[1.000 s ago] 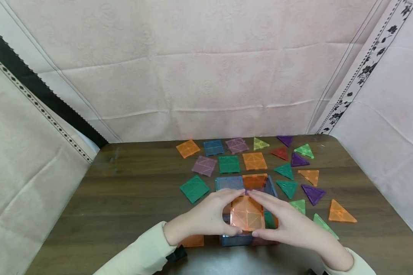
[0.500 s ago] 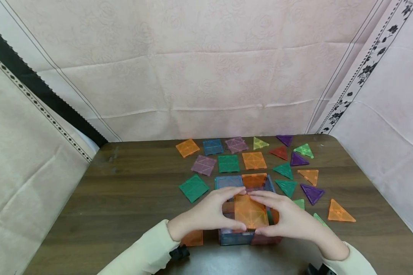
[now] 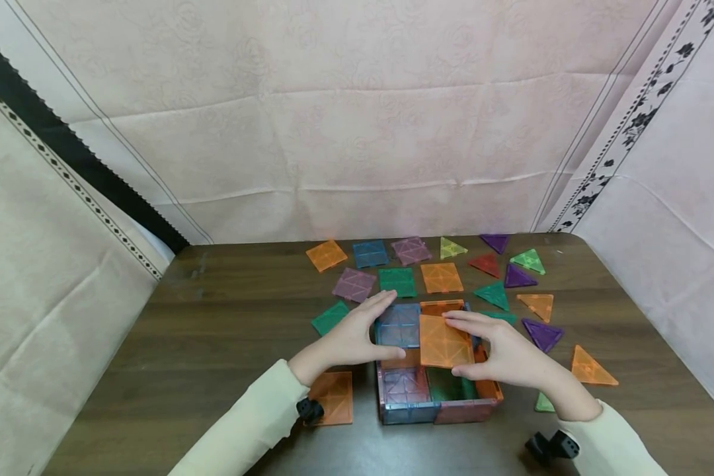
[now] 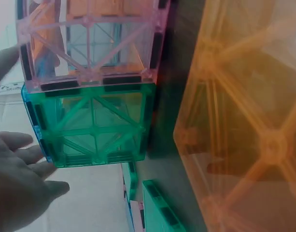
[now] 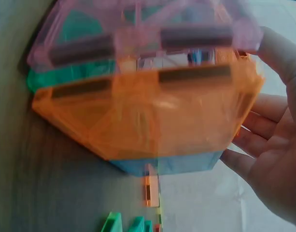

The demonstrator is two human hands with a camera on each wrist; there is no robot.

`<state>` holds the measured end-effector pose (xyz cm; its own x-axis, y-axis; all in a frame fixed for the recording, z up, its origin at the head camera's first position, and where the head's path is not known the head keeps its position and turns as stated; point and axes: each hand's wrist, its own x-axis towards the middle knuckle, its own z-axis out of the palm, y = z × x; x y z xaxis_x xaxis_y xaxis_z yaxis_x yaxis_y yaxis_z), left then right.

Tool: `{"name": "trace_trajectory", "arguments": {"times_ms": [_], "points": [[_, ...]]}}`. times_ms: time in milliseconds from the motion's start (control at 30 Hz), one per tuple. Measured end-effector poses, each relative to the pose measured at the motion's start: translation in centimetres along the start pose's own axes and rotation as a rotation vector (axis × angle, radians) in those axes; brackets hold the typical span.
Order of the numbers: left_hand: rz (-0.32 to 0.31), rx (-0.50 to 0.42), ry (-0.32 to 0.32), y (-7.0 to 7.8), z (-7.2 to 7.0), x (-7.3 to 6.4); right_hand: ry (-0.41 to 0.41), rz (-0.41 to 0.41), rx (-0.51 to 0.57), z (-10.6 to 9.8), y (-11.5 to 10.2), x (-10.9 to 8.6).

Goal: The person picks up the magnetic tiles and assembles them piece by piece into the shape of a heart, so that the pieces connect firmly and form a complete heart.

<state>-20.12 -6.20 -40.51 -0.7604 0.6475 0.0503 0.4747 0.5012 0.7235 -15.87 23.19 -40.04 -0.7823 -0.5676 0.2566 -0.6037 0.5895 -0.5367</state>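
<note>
A low box of see-through magnetic tiles (image 3: 409, 414) stands near the front of the table, with blue, pink, green and orange panels. Over its open inside an orange square magnetic tile (image 3: 446, 340) lies at a slant, overlapping the back part. My right hand (image 3: 508, 350) holds that tile by its right side, fingers at the far edge and thumb at the near one. To the left, my left hand (image 3: 345, 340) is spread beside the box, thumb pointing across its left part, holding nothing. The left wrist view shows its loose fingers past the box's green side panel (image 4: 94, 128).
Another orange square (image 3: 336, 400) lies left of the box, under the left wrist. Several loose squares, such as a green one (image 3: 396, 282), lie behind it. Triangles, including a purple one (image 3: 543, 335) and an orange one (image 3: 592, 367), are scattered to the right.
My left hand has let go of the orange square tile and moved left and back. My right hand has shifted the tile slightly back and right, uncovering the box's front part.
</note>
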Motion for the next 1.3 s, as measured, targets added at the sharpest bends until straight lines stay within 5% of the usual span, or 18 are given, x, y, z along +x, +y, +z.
{"name": "trace_trajectory", "arguments": {"times_ms": [233,800,1300], "points": [[-0.055,0.133,-0.013,-0.3,0.3,0.6,-0.030,0.015,0.009,-0.4,1.5,0.9],[-0.050,0.090,-0.003,-0.7,0.7,0.8,-0.112,0.023,0.013,-0.9,3.3,1.9],[-0.067,0.155,0.052,-0.5,1.0,0.9,-0.156,0.042,0.008,-1.2,3.5,2.6]]}}
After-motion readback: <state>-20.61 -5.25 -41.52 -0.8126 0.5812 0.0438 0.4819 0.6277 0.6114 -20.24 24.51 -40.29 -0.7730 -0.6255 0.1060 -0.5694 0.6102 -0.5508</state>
